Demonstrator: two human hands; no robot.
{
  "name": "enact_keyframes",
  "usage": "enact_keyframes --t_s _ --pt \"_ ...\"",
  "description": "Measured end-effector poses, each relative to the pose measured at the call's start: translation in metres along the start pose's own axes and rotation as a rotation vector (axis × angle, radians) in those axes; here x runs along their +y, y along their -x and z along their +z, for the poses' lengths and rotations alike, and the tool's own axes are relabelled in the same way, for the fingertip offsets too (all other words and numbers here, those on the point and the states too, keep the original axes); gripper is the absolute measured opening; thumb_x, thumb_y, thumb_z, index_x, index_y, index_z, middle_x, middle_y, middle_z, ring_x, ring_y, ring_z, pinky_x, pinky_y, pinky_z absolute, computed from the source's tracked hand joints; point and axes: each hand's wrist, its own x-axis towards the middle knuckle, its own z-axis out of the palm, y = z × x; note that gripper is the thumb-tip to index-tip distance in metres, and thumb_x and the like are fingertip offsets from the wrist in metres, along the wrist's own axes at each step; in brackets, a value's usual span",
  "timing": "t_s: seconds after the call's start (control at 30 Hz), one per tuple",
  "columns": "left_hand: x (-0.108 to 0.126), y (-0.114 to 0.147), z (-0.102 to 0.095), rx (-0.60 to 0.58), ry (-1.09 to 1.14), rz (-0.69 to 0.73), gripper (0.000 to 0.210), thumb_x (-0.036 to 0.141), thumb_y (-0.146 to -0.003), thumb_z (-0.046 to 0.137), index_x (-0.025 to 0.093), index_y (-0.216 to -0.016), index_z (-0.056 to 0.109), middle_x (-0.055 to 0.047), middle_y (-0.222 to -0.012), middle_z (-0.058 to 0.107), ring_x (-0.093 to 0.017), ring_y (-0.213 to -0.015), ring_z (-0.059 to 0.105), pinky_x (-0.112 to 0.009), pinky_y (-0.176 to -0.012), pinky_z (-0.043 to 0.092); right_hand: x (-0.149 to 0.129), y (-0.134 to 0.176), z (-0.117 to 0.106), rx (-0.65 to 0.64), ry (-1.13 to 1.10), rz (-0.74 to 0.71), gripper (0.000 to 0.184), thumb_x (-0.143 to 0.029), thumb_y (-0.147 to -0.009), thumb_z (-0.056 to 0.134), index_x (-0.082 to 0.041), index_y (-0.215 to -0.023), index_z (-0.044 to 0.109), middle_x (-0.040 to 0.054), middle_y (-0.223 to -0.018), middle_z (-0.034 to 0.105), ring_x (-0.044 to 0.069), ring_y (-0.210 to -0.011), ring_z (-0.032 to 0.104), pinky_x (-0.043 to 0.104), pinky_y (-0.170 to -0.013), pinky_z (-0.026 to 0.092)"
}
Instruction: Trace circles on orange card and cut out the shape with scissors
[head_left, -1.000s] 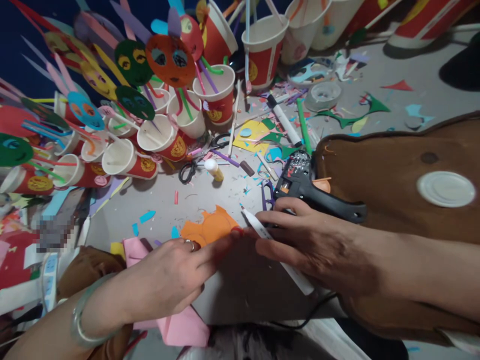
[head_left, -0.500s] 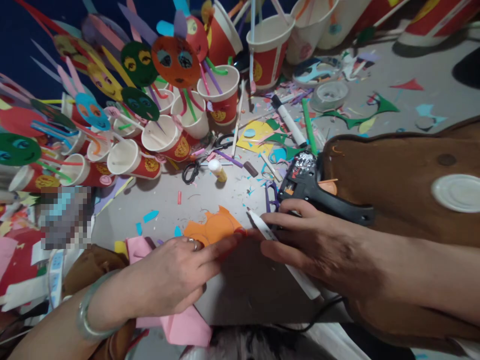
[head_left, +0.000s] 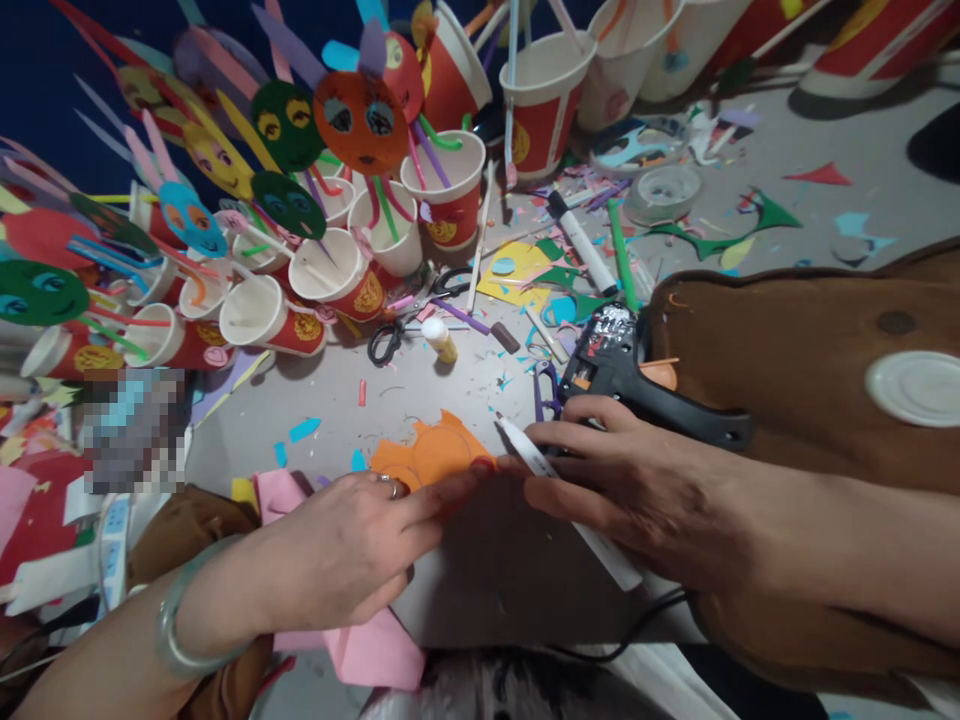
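A piece of orange paper point(head_left: 439, 447) with circles drawn on it lies on the table. My left hand point(head_left: 367, 545) rests over its near edge, the forefinger stretched along it and pressing it down. A small red round thing point(head_left: 484, 466) shows at that fingertip, mostly covered. Between the thumb and fingers of my right hand point(head_left: 622, 485) is a slim white marker point(head_left: 606, 550), its uncapped tip pointing away to the left. One right fingertip reaches close to the red thing; I cannot tell whether they touch.
A black glue gun point(head_left: 637, 395) lies just beyond my right hand, on a brown cushion point(head_left: 787, 330). Farther off are scissors point(head_left: 385, 343), a glue stick point(head_left: 439, 340), a thick marker point(head_left: 581, 245) and paper scraps. Paper cups point(head_left: 442, 190) with paper faces point(head_left: 364, 120) crowd the back left.
The whole view shifts very slightly. Both hands, the orange paper and the marker keep their places relative to one another.
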Motion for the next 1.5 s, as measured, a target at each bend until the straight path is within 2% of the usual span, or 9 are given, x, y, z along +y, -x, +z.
enact_keyframes --t_s 0.1,0.23,0.37,0.5,0.83,1.07,1.2,1.4,1.5 --pt "-0.001 -0.001 -0.003 0.002 0.042 0.004 0.042 0.017 -0.086 0.049 0.019 -0.127 0.06 -0.011 -0.166 0.029 -0.015 -0.075 0.065 -0.032 -0.062 0.054 0.002 -0.005 -0.004 -0.007 -0.045 -0.082 0.024 -0.017 -0.099 0.044 -0.024 -0.1 0.066 0.0083 -0.096 0.065 0.025 -0.087 0.052 0.04 -0.081 0.038" --pt "-0.004 -0.002 -0.008 0.026 0.129 0.005 0.042 0.015 -0.086 0.048 0.022 -0.126 0.061 -0.008 -0.165 0.032 -0.017 -0.082 0.067 -0.031 -0.064 0.054 0.003 -0.013 -0.01 -0.034 -0.117 -0.081 0.027 -0.012 -0.098 0.04 -0.022 -0.098 0.066 0.0071 -0.091 0.066 0.024 -0.084 0.053 0.039 -0.084 0.037" --pt "-0.007 -0.002 -0.012 0.057 0.195 0.019 0.04 0.016 -0.086 0.05 0.023 -0.123 0.062 -0.007 -0.163 0.037 -0.018 -0.089 0.07 -0.028 -0.064 0.053 0.002 -0.017 -0.019 -0.133 -0.096 -0.11 0.025 -0.009 -0.089 0.046 -0.021 -0.1 0.065 0.0082 -0.089 0.066 0.025 -0.084 0.055 0.041 -0.086 0.036" --pt "-0.012 -0.003 -0.013 0.103 0.244 0.056 0.024 0.015 -0.085 0.05 0.02 -0.102 0.066 -0.007 -0.162 0.04 -0.019 -0.094 0.07 -0.027 -0.062 0.051 -0.002 -0.021 -0.026 -0.226 -0.024 -0.114 0.037 -0.007 -0.076 0.051 -0.02 -0.109 0.063 0.0112 -0.093 0.067 0.027 -0.09 0.057 0.042 -0.088 0.037" --pt "-0.021 -0.004 -0.012 0.191 0.299 0.093 0.018 0.013 -0.078 0.052 0.021 -0.086 0.067 -0.002 -0.156 0.048 -0.021 -0.106 0.069 -0.029 -0.073 0.051 -0.017 -0.029 -0.032 -0.319 0.089 -0.046 0.052 -0.01 -0.07 0.058 -0.017 -0.121 0.06 0.0137 -0.101 0.067 0.029 -0.094 0.057 0.041 -0.09 0.037" --pt "-0.02 0.0 -0.013 0.225 0.22 0.097 0.019 0.013 -0.079 0.053 0.019 -0.086 0.07 -0.001 -0.156 0.048 -0.019 -0.101 0.069 -0.03 -0.07 0.049 -0.028 -0.033 -0.035 -0.307 0.105 -0.015 0.05 -0.007 -0.069 0.053 -0.017 -0.117 0.06 0.0137 -0.104 0.068 0.028 -0.096 0.058 0.039 -0.086 0.039" --pt "-0.018 0.002 -0.013 0.236 0.168 0.093 0.021 0.016 -0.081 0.053 0.02 -0.088 0.072 -0.003 -0.144 0.06 -0.018 -0.086 0.069 -0.032 -0.064 0.046 -0.031 -0.035 -0.033 -0.303 0.099 0.0 0.05 -0.006 -0.066 0.052 -0.018 -0.114 0.06 0.0132 -0.103 0.068 0.028 -0.096 0.06 0.039 -0.085 0.041" --pt "-0.013 0.003 -0.014 0.214 0.132 0.103 0.021 0.018 -0.081 0.052 0.02 -0.088 0.072 -0.001 -0.149 0.057 -0.015 -0.076 0.065 -0.033 -0.06 0.041 -0.034 -0.034 -0.03 -0.291 0.124 -0.006 0.052 -0.006 -0.065 0.051 -0.017 -0.115 0.059 0.013 -0.1 0.067 0.028 -0.095 0.06 0.04 -0.087 0.042" --pt "-0.012 0.003 -0.014 0.196 0.105 0.087 0.02 0.018 -0.082 0.052 0.02 -0.089 0.071 -0.002 -0.141 0.062 -0.015 -0.07 0.062 -0.033 -0.058 0.039 -0.036 -0.033 -0.028 -0.295 0.16 -0.029 0.049 -0.006 -0.065 0.052 -0.017 -0.113 0.058 0.0126 -0.098 0.067 0.027 -0.094 0.061 0.039 -0.086 0.041"
